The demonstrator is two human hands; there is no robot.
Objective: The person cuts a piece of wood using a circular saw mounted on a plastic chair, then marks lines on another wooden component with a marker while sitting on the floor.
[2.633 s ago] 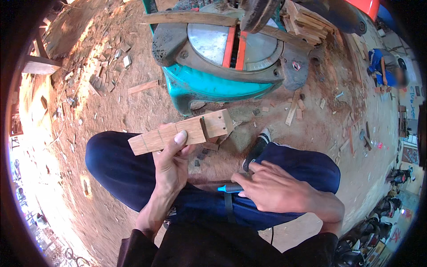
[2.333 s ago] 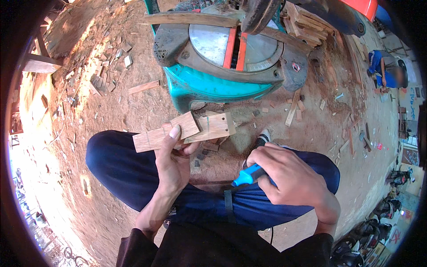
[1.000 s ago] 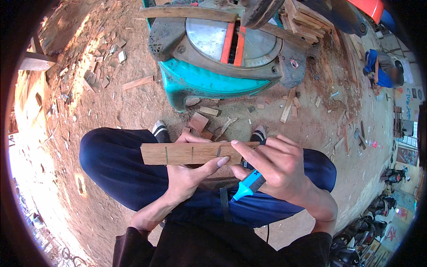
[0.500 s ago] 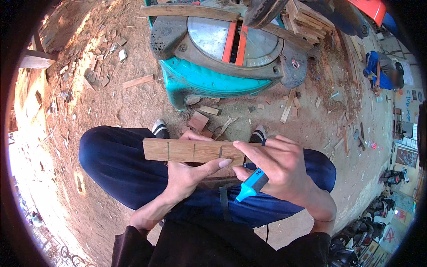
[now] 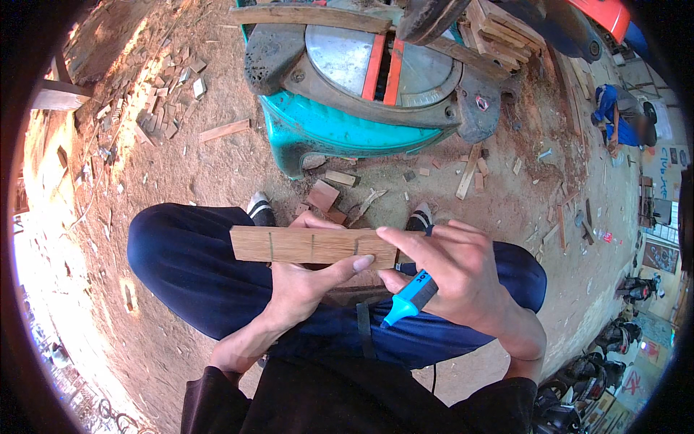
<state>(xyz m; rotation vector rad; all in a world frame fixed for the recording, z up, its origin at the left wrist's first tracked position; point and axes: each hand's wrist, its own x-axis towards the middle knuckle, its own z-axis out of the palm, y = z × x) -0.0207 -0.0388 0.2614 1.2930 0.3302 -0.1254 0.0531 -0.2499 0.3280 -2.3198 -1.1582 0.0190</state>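
Observation:
My left hand (image 5: 303, 286) grips a flat piece of light brown wood (image 5: 289, 244), held level across my lap and marked with short dark cross lines, its thumb along the lower edge. My right hand (image 5: 455, 264) is closed round a blue marker (image 5: 408, 296) that points down and left, its tip away from the wood. My right index fingertip touches the wood near its right end, where the fingers partly hide it and whatever lies behind.
Ahead stands a teal saw (image 5: 347, 123) with a round metal table and stacked boards (image 5: 499, 40) behind it. Offcuts (image 5: 322, 195) lie on the dirt floor. A person in blue (image 5: 611, 112) is low down at the right; motorbikes (image 5: 607, 347) line that side.
Since the earliest frames the wood has been turned from slanted to level and lowered, and my right hand has risen to it with the marker. The last half second shows hardly any movement.

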